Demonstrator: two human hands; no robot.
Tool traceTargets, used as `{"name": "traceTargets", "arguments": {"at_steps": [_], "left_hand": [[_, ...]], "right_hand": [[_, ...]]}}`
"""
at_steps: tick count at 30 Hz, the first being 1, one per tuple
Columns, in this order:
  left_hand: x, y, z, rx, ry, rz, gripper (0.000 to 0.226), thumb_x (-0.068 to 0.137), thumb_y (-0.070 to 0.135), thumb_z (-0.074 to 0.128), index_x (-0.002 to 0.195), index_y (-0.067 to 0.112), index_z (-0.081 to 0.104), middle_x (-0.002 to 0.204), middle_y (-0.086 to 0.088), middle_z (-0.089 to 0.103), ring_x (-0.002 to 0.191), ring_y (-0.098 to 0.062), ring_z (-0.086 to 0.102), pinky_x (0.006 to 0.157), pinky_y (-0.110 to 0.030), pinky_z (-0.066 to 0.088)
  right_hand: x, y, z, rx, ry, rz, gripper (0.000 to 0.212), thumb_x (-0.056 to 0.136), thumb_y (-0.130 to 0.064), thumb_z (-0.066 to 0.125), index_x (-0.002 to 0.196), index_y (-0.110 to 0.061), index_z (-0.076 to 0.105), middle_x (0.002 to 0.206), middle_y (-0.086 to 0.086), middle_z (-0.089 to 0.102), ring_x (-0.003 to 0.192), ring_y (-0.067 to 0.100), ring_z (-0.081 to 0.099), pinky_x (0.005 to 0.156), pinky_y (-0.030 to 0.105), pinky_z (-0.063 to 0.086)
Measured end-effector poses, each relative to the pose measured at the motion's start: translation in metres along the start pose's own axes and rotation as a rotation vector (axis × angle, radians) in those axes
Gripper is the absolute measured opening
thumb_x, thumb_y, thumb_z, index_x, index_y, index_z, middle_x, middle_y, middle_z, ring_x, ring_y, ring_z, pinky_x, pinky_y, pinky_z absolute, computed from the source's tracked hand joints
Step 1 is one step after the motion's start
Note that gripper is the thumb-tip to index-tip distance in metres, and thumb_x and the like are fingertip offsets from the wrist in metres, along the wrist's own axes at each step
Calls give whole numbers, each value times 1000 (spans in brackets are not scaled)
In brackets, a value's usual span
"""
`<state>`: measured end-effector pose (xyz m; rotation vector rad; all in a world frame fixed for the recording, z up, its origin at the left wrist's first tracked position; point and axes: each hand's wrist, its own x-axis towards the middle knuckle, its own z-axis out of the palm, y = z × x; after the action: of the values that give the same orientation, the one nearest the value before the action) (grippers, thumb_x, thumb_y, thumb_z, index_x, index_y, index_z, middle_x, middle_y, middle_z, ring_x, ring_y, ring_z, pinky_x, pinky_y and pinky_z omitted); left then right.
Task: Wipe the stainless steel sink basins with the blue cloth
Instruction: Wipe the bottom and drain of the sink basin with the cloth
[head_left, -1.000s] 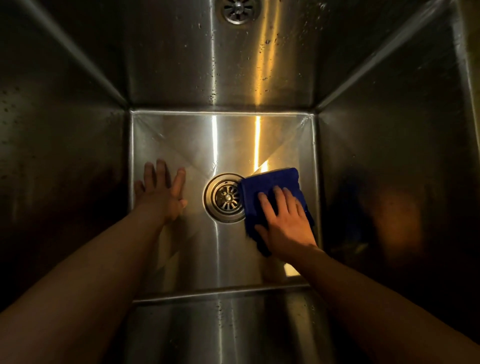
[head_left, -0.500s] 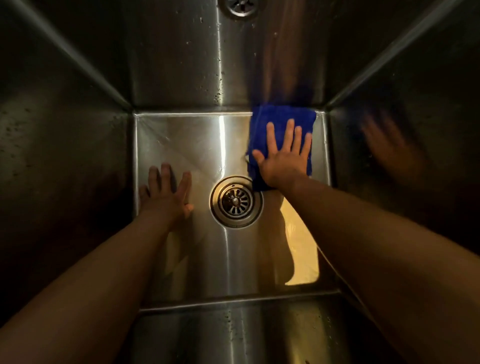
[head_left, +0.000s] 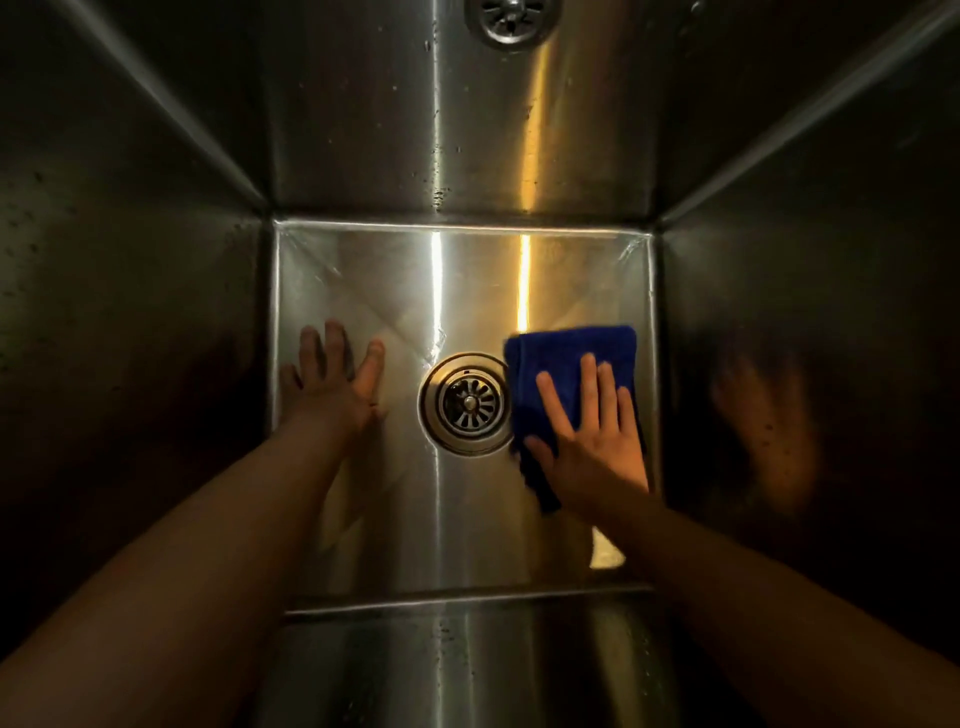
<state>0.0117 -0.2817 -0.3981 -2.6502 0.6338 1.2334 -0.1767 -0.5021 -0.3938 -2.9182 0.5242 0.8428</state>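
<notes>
I look straight down into a deep stainless steel sink basin (head_left: 374, 270). A folded blue cloth (head_left: 566, 358) lies flat on the basin floor, right of the round drain (head_left: 466, 404) and close to the right wall. My right hand (head_left: 589, 441) presses on the cloth with straight, spread fingers and covers its near part. My left hand (head_left: 335, 387) rests flat on the bare floor left of the drain, fingers spread, holding nothing.
Four steep steel walls close the basin in on every side. An overflow grate (head_left: 511, 18) sits high on the far wall, which carries water spots. The right wall (head_left: 769, 415) shows a blurred reflection of my hand.
My right hand has slid the cloth back from the far right corner of the floor toward me, to beside the drain. My left hand has stayed in place.
</notes>
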Motion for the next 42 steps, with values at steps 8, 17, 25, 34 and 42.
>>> {"name": "traceTargets", "arguments": {"at_steps": [8, 17, 25, 34, 42], "left_hand": [[-1, 0, 1, 1, 25, -5, 75, 95, 48, 43, 150, 38, -8, 151, -14, -35, 139, -40, -31, 114, -57, -3], [0, 0, 2, -11, 15, -11, 77, 93, 47, 47, 149, 40, -6, 151, -12, -36, 139, -38, -31, 114, -56, -4], [-8, 1, -2, -32, 90, 31, 75, 93, 44, 49, 151, 36, 2, 155, -15, -26, 141, -41, -23, 114, -56, 1], [-16, -3, -5, 31, 207, 88, 77, 91, 47, 51, 152, 31, 7, 157, -17, -10, 143, -43, -6, 114, -52, 18], [-20, -10, 4, -165, 373, 104, 88, 85, 34, 64, 151, 10, 11, 155, -22, 6, 145, -36, 2, 117, -47, 16]], "right_hand": [[-65, 6, 32, -39, -251, -47, 84, 93, -68, 24, 136, -34, -40, 136, 21, -54, 140, 44, -28, 116, 53, 3], [33, 41, -10, 42, -16, 63, 85, 85, -76, 27, 151, -38, -12, 157, 22, -21, 146, 40, -15, 116, 52, -7], [106, 8, -40, 187, 32, 294, 82, 89, -75, 16, 149, -33, -22, 153, 23, -30, 143, 41, -22, 115, 55, -11], [93, -71, -48, 217, 31, 91, 81, 91, -71, 19, 147, -33, -25, 150, 25, -35, 139, 44, -30, 114, 58, -14], [90, -137, -49, 158, -16, -105, 75, 94, -66, 21, 148, -37, -23, 150, 20, -38, 140, 39, -32, 115, 54, -15]]}}
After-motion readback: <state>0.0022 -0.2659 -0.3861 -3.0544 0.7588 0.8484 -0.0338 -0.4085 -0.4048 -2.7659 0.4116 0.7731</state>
